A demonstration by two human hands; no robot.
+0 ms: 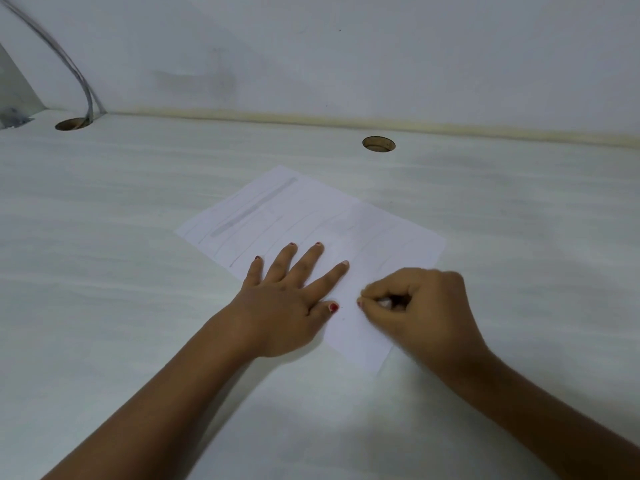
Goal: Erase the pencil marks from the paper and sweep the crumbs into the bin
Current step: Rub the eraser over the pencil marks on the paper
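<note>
Right hand (pixel 415 306) is curled around a white object (pixel 383 303), but only a sliver peeks out between the fingers, so no idea what it actually is. The paper (pixel 311 216) is partly covered along its near side by that hand and the flat left hand (pixel 287 306). The pencil lines (pixel 384 263) on the right half are too faint to make out. There are a couple of specks (pixel 343 319) by the left thumb, too tiny to call. Forearms run off the bottom and lower right of the frame. The cables (pixel 81 83) upper left are blurry and clipped by the edge.

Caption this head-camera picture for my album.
Left hand flat on the pencilled paper while right hand pinches a small white eraser.
</note>
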